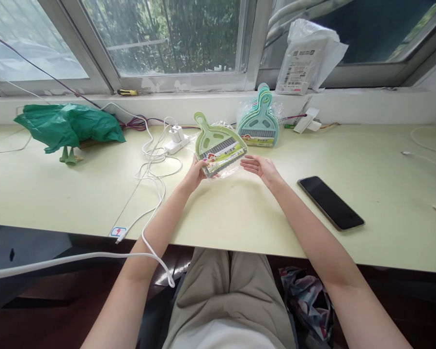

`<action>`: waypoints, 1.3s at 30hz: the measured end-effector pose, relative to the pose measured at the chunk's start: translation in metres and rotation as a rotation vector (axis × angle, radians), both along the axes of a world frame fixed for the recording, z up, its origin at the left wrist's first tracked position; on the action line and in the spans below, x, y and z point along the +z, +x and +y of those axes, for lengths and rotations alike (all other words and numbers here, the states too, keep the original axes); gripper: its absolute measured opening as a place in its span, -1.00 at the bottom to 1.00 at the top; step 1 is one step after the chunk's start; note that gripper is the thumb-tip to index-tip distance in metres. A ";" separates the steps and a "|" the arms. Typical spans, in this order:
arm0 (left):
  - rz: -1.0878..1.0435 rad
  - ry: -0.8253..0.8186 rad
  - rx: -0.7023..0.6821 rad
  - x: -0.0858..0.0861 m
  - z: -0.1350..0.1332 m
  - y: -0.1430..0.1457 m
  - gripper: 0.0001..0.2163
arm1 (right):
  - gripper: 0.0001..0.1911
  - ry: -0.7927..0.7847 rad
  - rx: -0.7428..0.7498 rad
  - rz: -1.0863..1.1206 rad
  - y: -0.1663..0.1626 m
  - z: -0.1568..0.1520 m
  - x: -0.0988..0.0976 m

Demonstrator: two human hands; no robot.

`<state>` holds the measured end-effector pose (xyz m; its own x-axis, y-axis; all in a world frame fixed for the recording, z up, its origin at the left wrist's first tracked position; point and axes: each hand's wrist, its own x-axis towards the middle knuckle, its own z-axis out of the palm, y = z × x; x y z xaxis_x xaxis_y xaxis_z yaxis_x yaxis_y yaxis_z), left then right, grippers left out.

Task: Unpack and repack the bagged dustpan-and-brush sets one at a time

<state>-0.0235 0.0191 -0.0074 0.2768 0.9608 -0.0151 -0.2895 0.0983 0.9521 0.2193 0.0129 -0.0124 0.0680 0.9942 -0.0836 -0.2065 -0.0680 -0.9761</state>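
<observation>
A green dustpan and brush set (218, 140) in clear plastic wrap, with a printed label across its front, tilts above the table. My left hand (195, 174) grips its lower left corner, thumb over the front. Close to the set's lower right corner, my right hand (260, 169) has its fingers stretched out and holds nothing. Whether its fingertips touch the wrap I cannot tell. Behind it, a stack of similar wrapped dustpan sets (260, 118), the front one teal, leans upright near the wall.
A black phone (330, 202) lies on the right of the table (240, 213). Tangled white cables (154, 165) and a power strip (177, 140) are at left, beside a green plastic bag (70, 126). A screwdriver (127, 92) and a white package (301, 63) are on the windowsill.
</observation>
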 end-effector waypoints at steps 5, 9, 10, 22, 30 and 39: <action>-0.070 -0.157 0.074 0.002 0.007 -0.008 -0.57 | -0.53 0.553 -0.207 -0.719 0.013 0.001 -0.007; -0.060 -0.236 0.036 0.000 0.008 -0.008 -0.67 | -0.31 0.818 -0.134 -1.026 0.011 0.002 -0.015; -0.048 -0.244 0.015 -0.001 0.007 -0.007 -0.68 | -0.34 0.837 -0.125 -1.025 0.010 0.003 -0.016; 0.058 -0.220 -0.164 -0.005 0.005 -0.010 -0.61 | -0.79 0.656 0.014 -0.711 0.010 -0.003 -0.014; 0.157 -0.089 -0.335 -0.002 -0.003 -0.009 -0.44 | -0.84 0.603 -0.123 -0.738 0.012 0.001 -0.021; 0.162 -0.056 -0.346 -0.004 -0.005 -0.008 -0.38 | -0.88 0.605 -0.225 -0.696 0.004 -0.003 -0.021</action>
